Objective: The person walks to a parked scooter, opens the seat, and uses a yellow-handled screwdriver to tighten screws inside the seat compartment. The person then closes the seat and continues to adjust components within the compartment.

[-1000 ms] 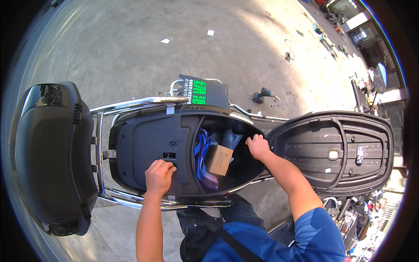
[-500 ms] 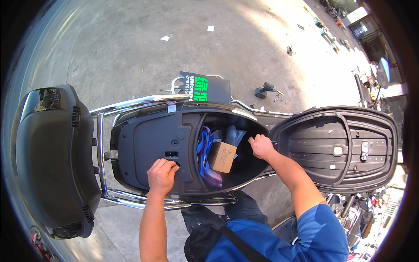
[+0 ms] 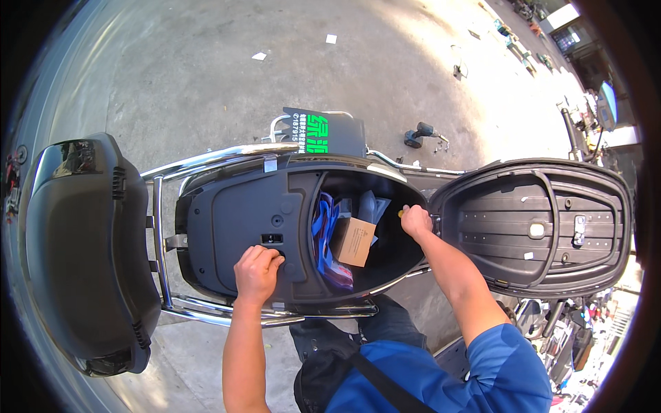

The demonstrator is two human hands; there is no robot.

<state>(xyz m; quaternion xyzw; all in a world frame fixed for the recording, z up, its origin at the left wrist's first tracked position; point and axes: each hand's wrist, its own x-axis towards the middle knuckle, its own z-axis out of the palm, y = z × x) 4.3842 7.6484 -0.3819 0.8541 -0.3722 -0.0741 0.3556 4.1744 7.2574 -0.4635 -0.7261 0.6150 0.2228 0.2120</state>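
A scooter's under-seat compartment (image 3: 394, 258) lies open in front of me, its seat (image 3: 506, 213) tipped over to the right with the ribbed underside up. My left hand (image 3: 257, 273) is closed on the black panel (image 3: 231, 206) left of the opening, fingertips pinched together just below a small latch slot (image 3: 272, 239); anything between them is hidden. At the compartment's right edge, my right hand (image 3: 417, 221) is closed, with a small yellow thing (image 3: 401, 214) showing at its fingers. Inside lie a brown cardboard box (image 3: 354, 242), a blue bag (image 3: 321, 230) and clear plastic packaging (image 3: 370, 206).
Chrome rails (image 3: 227, 153) run along both sides of the scooter. A black top case (image 3: 86, 255) stands at the left end. Beyond the scooter, a cordless drill (image 3: 418, 135) lies on the concrete floor near paper scraps (image 3: 331, 39). More vehicles stand at the right.
My right hand has shifted slightly, and the yellow thing now shows at its fingers. The left hand stays by the latch slot. The whole view has moved a little.
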